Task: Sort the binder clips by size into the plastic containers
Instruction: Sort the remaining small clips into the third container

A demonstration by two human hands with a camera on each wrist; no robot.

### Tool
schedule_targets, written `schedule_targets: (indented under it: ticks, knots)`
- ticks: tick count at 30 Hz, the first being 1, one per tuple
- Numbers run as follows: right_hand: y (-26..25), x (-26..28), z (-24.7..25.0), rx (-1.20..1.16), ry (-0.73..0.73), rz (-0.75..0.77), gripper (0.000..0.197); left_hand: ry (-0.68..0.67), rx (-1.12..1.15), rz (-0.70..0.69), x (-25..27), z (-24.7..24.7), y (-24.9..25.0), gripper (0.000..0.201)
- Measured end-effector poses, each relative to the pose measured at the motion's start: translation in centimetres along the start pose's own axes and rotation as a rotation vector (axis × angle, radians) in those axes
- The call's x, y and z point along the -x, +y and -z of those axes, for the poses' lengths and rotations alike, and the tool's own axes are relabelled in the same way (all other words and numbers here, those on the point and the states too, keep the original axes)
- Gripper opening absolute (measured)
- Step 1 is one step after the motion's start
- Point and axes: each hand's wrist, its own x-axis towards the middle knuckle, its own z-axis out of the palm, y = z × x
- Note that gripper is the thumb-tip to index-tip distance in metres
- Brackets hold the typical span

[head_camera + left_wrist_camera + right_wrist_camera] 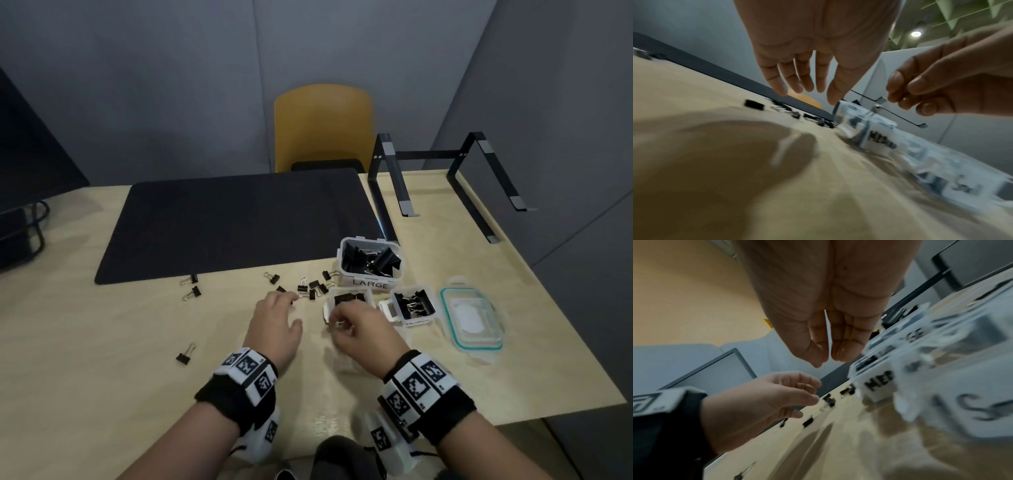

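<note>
Left hand [274, 322]: fingers [807, 78] straight and slightly spread, holding nothing, poised above the loose binder clips [310, 286] scattered near the middle of the table [120, 359]. Right hand [363, 330]: fingers [840, 350] drawn together against the thumb at the near rim of the container labelled MEDIUM [349, 301]; a small metallic glint shows at the fingertips in the head view, but whether a clip is held cannot be told. The MEDIUM container stands between the hands and the container labelled LARGE [371, 262], which holds big black clips and sits toward the table's right side, beside the black desk mat [239, 219]. A third container [412, 305], label blurred, stands just right of MEDIUM with clips inside. A clear lid with a teal seal [472, 317] lies near the right edge. Further loose clips [191, 286] lie toward the left, and a single clip [186, 354] lies nearer the front edge.
</note>
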Motion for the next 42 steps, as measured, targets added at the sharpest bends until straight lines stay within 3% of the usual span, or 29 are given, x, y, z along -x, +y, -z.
schedule_targets:
  ticks: [4, 7, 12, 18, 29, 36, 42]
  knots:
    - [-2.2, -2.7, -2.3, 0.024, -0.105, -0.050, 0.038, 0.011, -0.089, 0.248, -1.0, 1.1, -2.6, 0.050]
    - [-3.1, -4.7, -4.0, 0.049, -0.155, -0.129, 0.048, -0.045, -0.158, 0.322, -1.8, 1.5, -4.1, 0.048]
    - [-4.0, -7.4, -6.3, 0.158, -0.133, -0.198, 0.035, -0.099, -0.159, 0.288, -2.5, 1.7, -5.3, 0.024]
    - [-4.6, -9.2, -7.6, 0.222, -0.042, -0.262, 0.027, -0.185, -0.176, 0.205, -2.7, 1.8, -5.4, 0.048]
    - [-4.0, -7.6, -7.0, 0.250, -0.109, -0.234, 0.010, -0.203, -0.285, 0.146, -3.4, 2.0, -4.4, 0.029]
    - [-2.7, -2.8, -2.9, 0.110, 0.006, -0.272, 0.016, -0.163, -0.052, 0.148, -1.6, 1.9, -2.7, 0.049]
    - [0.8, 1.2, 0.3, 0.113, 0.068, -0.349, 0.008, -0.160, 0.132, 0.106, 0.6, 0.4, -0.3, 0.049]
